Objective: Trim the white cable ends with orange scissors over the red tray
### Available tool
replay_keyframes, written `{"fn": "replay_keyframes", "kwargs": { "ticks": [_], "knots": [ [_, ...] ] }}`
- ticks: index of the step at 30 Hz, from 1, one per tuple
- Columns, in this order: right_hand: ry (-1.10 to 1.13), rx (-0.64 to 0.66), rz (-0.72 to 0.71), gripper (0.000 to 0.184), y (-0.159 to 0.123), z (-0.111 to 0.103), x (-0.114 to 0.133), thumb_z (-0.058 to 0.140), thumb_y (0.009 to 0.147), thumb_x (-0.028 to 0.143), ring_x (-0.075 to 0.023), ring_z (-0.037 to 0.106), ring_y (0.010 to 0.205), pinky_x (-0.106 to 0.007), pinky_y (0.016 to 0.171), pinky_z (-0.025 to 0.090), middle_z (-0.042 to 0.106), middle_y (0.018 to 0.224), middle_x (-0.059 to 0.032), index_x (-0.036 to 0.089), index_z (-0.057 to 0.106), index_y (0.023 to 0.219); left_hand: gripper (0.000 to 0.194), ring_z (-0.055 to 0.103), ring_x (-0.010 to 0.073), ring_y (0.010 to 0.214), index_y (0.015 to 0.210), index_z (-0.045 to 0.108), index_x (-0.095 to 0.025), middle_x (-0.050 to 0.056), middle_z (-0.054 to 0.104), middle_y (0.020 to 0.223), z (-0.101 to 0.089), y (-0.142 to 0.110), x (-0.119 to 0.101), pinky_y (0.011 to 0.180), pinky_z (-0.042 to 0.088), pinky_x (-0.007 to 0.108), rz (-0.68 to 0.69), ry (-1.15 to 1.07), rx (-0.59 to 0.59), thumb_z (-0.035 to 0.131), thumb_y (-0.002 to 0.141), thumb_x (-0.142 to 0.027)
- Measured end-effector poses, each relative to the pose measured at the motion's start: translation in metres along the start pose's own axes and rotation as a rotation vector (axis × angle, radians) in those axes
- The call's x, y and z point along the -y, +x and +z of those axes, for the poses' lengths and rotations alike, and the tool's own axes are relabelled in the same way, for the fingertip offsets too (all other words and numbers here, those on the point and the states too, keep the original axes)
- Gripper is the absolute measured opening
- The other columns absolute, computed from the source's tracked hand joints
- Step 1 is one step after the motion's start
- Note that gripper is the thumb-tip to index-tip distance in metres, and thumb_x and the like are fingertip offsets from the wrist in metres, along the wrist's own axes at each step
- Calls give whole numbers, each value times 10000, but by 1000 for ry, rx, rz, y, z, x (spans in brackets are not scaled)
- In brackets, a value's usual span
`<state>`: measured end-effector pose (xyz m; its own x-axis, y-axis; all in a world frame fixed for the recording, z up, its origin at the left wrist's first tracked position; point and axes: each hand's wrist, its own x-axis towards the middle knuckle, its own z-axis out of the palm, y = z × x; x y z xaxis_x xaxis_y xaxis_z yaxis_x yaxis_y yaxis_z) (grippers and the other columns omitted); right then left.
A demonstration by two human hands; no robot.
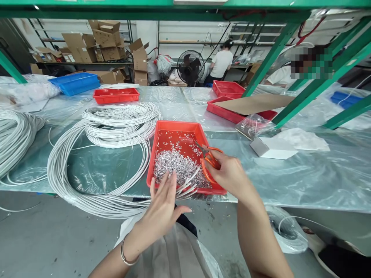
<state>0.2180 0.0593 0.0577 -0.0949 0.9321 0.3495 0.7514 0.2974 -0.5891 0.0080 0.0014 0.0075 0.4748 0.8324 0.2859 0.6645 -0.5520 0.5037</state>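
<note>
Head view: two bare hands worked at the front of a plastic-covered surface point(278, 177).
Right grip point(230, 173): clamped around the orange handles of a pair of pliers point(206, 153), whose tip pointed over the tray; it could not be told whether the blades were apart.
Left grip point(164, 204): fingers apart and extended, thumb spread; contact with the cables could not be told.
Cable ends point(189, 185): fanned across the front rim of the red tray point(179, 125), between the hands.
Clippings point(174, 164): heaped in the tray's front half, scattered thinly behind.
Done: judging by the heap, a good deal of cutting had been completed.
Left: the fanned ends were probably the portion in hand; how many remained uncut was too small to tell.
Front coil point(56, 166): lay left of the tray, its bundle passing behind the left hand.
Rear coils point(116, 141): lay behind it, their state of finish unclear.
</note>
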Motion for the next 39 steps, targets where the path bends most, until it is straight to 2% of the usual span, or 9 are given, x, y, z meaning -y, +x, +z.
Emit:
{"fn": "replay_keyframes", "kwargs": {
  "ticks": [5,9,13,17,23,28,31,35,39],
  "knots": [
    [484,-15,5,337,-16,-5,-8,563,841,324,-214,653,878,-311,760,517,676,991,-81,188,518,1146,912,32,283,1396,1424,-188,-141,183,75,1510,35,-25,4,1111,167,523,231,57,354,484,871,-415],
    [537,-37,58,295,-33,-13,-11,586,834,365,-214,657,849,-293,698,539,681,975,-82,205,567,1081,816,150,282,1385,1462,47,-147,171,165,1501,35,-38,13,1112,222,471,218,-2,465,546,849,-353],
    [494,-36,100,275,-45,-22,-22,629,802,361,-196,662,703,-244,546,529,707,871,-71,207,627,1030,365,563,207,1132,1265,510,-251,70,596,1254,-7,-32,33,960,442,335,123,-220,321,461,904,-282],
    [544,-7,95,275,-54,-18,-35,673,761,363,-199,671,636,-240,533,544,723,762,-65,209,674,990,259,599,237,977,1121,569,-185,116,647,1055,-36,-15,72,874,457,395,-250,3,-199,435,906,-238],
    [531,100,52,286,-65,-12,-40,684,753,337,-193,679,639,-227,563,554,730,811,-75,207,694,1007,154,601,273,822,867,584,-136,110,609,800,-35,7,107,734,448,368,-525,210,3,492,847,-257],
    [575,102,123,276,-83,-16,-54,682,745,380,-211,677,663,-231,571,546,722,799,-78,219,707,968,326,515,136,542,680,505,-172,-10,517,575,-68,4,98,556,410,233,-440,-25,-4,363,906,-359],
    [588,-16,203,340,-94,-14,-66,686,725,431,-199,640,607,-234,537,523,688,732,-67,217,684,989,348,407,82,451,819,505,-159,-29,492,602,-84,0,81,458,354,201,-367,-521,-106,339,911,-450],
    [608,63,94,559,-101,-8,-67,659,709,521,-151,521,499,-213,447,452,566,632,-5,246,540,1181,395,360,74,426,857,510,-159,-47,434,520,-79,6,48,452,322,207,-115,-875,-127,359,892,-523],
    [604,220,22,752,-99,0,-47,614,680,634,-181,568,650,-248,576,498,588,858,-69,218,435,1280,392,434,100,491,855,554,-149,1,497,572,-65,19,18,509,368,252,26,-1067,-204,459,851,-529]
  ]
}}
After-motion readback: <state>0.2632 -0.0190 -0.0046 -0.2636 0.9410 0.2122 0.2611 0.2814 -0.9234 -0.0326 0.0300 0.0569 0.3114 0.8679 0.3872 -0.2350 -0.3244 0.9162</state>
